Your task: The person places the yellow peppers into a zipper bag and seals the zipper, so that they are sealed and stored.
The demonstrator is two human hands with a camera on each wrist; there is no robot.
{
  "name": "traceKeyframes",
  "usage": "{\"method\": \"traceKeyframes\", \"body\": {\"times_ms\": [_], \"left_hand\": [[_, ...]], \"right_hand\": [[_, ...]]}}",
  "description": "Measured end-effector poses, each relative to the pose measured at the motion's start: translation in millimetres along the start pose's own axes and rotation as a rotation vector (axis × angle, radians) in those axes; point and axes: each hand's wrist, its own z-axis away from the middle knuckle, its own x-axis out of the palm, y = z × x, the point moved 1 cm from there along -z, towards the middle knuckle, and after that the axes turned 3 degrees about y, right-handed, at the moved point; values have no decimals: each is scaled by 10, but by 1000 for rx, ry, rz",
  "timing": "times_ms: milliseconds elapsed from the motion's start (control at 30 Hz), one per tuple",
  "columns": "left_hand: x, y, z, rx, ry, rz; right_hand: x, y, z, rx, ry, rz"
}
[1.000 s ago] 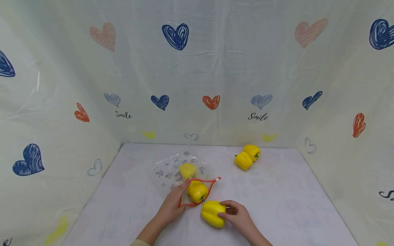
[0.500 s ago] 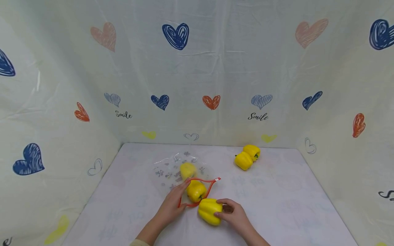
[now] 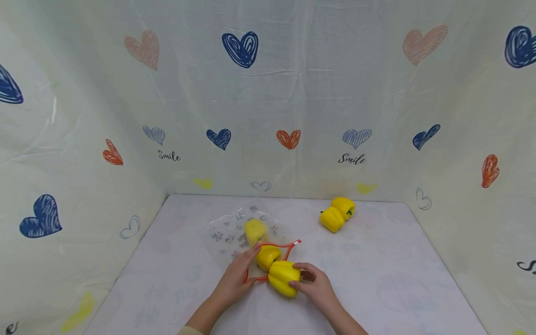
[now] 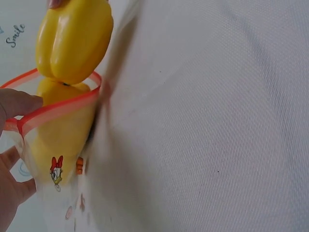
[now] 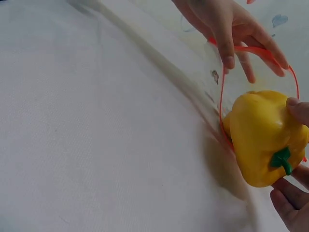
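A heart-printed curtain [image 3: 310, 102] backs the white table [image 3: 385, 274]. The left hand [image 3: 235, 275], thumb and fingers spread, props the mouth of the clear bag [image 3: 224, 244] (red-rimmed, two bagged peppers [image 3: 255, 231] inside). At that mouth, the right hand [image 3: 317, 284] pinches a yellow pepper [image 3: 281, 278]; two loose peppers [image 3: 332, 219] lie right of the bag.

Your left forearm [image 3: 206, 312] and right forearm [image 3: 346, 318] slant inward toward each other. Your left grip [image 3: 239, 274] is spread, thumb [image 5: 225, 46] apart from extended fingers [image 5: 263, 37]; near it, your right grip [image 3: 316, 284] bends its fingers opposite its thumb.
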Motion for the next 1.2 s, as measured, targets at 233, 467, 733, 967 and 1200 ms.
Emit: {"method": "traceKeyframes", "body": {"times_ms": [233, 467, 733, 967, 1200], "left_hand": [[0, 10, -6, 0, -1, -2], [-14, 44, -4, -23, -22, 1], [-19, 66, -12, -17, -19, 11], [-18, 68, -17, -31, -26, 17], [-21, 68, -14, -24, -18, 5]], "right_hand": [[30, -10, -87, -47, 36, -2], [83, -10, -168, -34, 56, -25], [142, -37, -231, -46, 77, -28], [192, -87, -285, -40, 102, -43], [247, -123, -331, -59, 115, -60]]}}
